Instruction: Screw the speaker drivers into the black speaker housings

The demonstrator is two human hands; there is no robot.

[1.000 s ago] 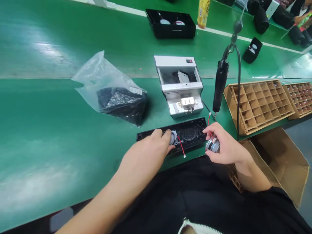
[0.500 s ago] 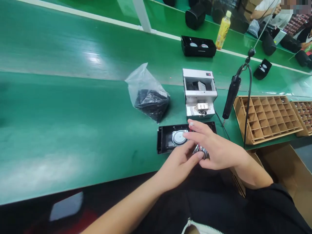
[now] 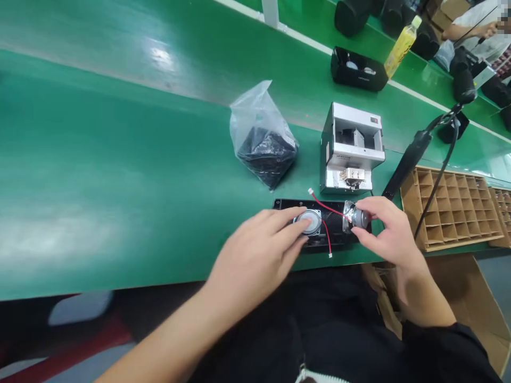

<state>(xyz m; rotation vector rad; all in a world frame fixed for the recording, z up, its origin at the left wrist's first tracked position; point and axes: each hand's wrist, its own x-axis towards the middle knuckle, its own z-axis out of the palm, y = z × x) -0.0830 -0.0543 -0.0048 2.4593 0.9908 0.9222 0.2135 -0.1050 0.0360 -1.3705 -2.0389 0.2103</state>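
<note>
The left hand [image 3: 255,247] has its fingers laid over a round speaker [image 3: 315,224] with a dull grey disc in a squarish metal frame; I cannot tell whether that grip is closed on it. This speaker sits in a long, narrow black case [image 3: 339,235]. The right hand [image 3: 389,229] has its grip clamped on a second speaker [image 3: 360,218], thumb and fingers on either side of the smooth, drum-shaped metal back, over the case's right part. A thin red wire [image 3: 325,206] curves from it to a small white plug; another red wire [image 3: 328,236] bends down from the first speaker.

The case rests on a glossy green desk [image 3: 120,186]. Behind it stands a boxy silver machine [image 3: 358,157] with an open recess, and to the left of that slumps a crinkled, cloudy plastic bag [image 3: 263,141] with something black inside. A slim, dark screwdriver [image 3: 409,157] hangs slanted near the right hand, just beside a brown cardboard tray [image 3: 408,215] split into square cells.
</note>
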